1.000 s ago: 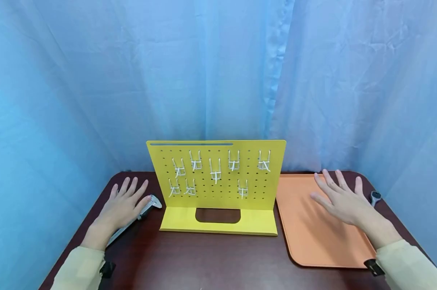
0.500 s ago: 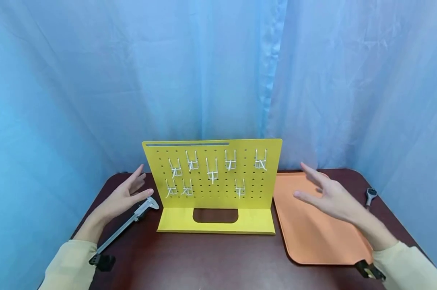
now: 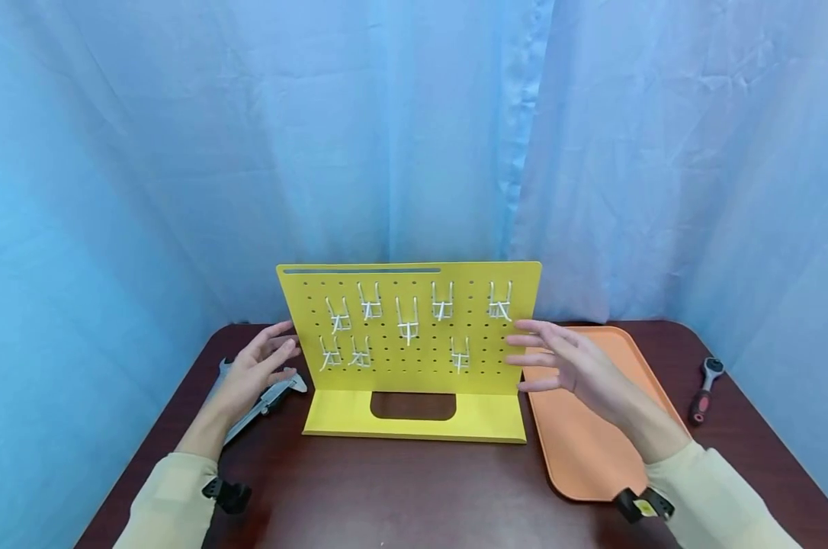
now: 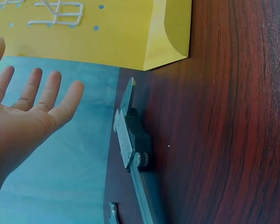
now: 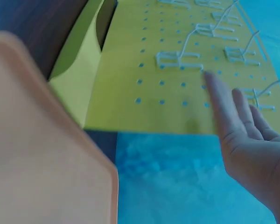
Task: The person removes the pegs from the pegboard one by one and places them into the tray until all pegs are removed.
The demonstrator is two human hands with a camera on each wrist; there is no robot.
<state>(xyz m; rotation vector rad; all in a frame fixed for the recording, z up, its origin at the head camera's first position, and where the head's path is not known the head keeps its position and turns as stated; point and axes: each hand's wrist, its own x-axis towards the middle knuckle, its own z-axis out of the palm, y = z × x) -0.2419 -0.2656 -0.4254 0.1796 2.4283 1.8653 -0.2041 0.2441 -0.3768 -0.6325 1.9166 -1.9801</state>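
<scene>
A yellow pegboard stand [image 3: 486,381] with several white wire hooks [image 3: 443,305] stands upright mid-table. My left hand [image 3: 245,377], holding nothing, is beside the board's left edge with fingers loosely bent. Below it lies a vernier caliper [image 3: 271,398], its jaws toward the board. In the left wrist view, the caliper [image 4: 126,140] lies apart from the fingers. My right hand [image 3: 579,366] is at the board's right edge, fingers spread and overlapping the board in the head view. The right wrist view shows that palm [image 5: 256,156] bare, with fingertips near the hooks.
An orange tray [image 3: 585,465] lies right of the board, partly under my right forearm. Farther right is a ratchet wrench [image 3: 705,390] with a dark red handle. A metal tool end [image 3: 223,367] shows behind my left hand. A blue curtain [image 3: 414,137] surrounds the table.
Both hands have moved inward from the table's sides to the pegboard's edges, turning from palm down to palms facing each other. The ratchet wrench has come fully into sight.
</scene>
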